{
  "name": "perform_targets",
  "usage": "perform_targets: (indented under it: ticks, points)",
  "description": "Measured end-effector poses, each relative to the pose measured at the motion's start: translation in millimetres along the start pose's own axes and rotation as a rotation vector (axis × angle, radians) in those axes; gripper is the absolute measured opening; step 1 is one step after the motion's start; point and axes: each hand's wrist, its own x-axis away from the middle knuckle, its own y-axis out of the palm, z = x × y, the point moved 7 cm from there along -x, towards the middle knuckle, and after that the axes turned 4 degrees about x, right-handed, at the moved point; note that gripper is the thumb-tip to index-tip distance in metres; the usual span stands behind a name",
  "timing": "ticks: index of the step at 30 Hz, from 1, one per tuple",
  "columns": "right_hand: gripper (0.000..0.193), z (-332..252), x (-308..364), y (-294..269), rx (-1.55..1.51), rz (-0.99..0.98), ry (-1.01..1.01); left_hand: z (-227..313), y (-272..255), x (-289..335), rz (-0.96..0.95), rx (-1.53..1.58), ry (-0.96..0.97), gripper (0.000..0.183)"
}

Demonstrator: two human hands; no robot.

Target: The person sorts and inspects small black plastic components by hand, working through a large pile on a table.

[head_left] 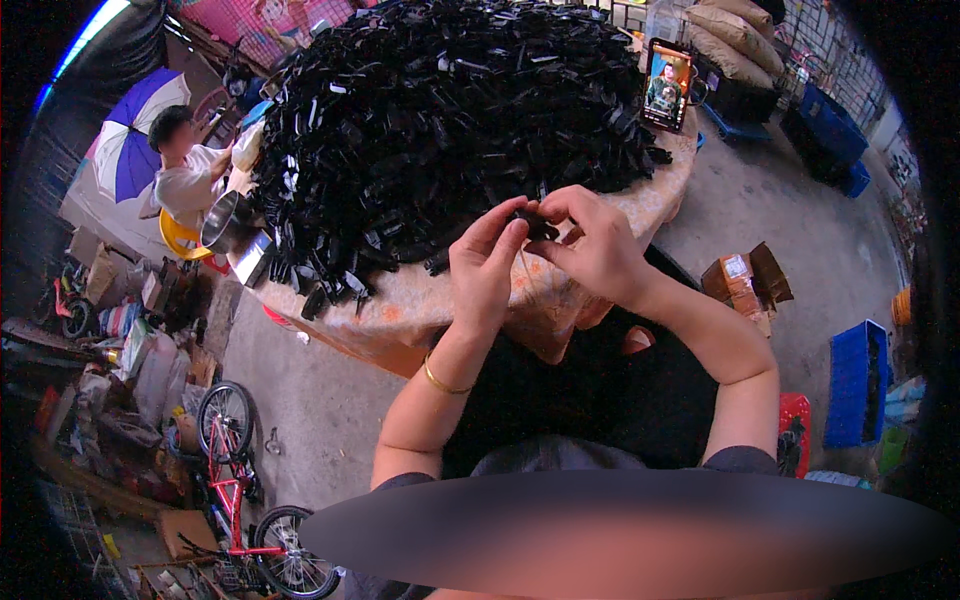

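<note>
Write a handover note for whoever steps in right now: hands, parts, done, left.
Left hand: fingertips pinch a small black part from the left.
Right hand: fingers closed on the same part from the right; both hands hold it just above the table edge.
Parts: a big pile of black parts covers most of the table. A phone stands at the pile's right; a metal bowl sits at its left edge.
Done: cannot tell, no finished batch is visible apart from the pile.
Left: the part in hand; the pile looks untouched in bulk.
</note>
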Motion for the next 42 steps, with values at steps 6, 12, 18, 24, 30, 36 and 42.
perform_targets:
  ticks: [6,12,18,24,30,36,42]
  points:
    - [0.036,13,6,10,-0.245,-0.289,0.157,10,6,-2,-0.167,0.036,0.002,0.025]
    - [0.039,1,8,4,-0.105,-0.126,-0.126,12,8,1,-0.206,0.019,0.046,0.023]
    - [0.026,18,11,-10,0.299,-0.764,-0.015,8,18,-2,-0.297,-0.387,0.043,0.022]
    - [0.028,26,21,-7,0.392,-0.982,0.034,9,11,-2,-0.264,-1.415,0.434,0.04]
    - [0.022,44,-50,-9,0.41,-0.333,-0.099,-2,20,-4,-0.325,-1.62,0.519,0.034]
    - [0.023,63,-124,14,0.63,0.099,-0.265,-2,17,2,-0.393,-1.62,0.423,0.033]
    - [0.025,79,-170,41,0.759,0.063,-0.031,21,5,-1,0.005,-1.514,0.525,0.038]
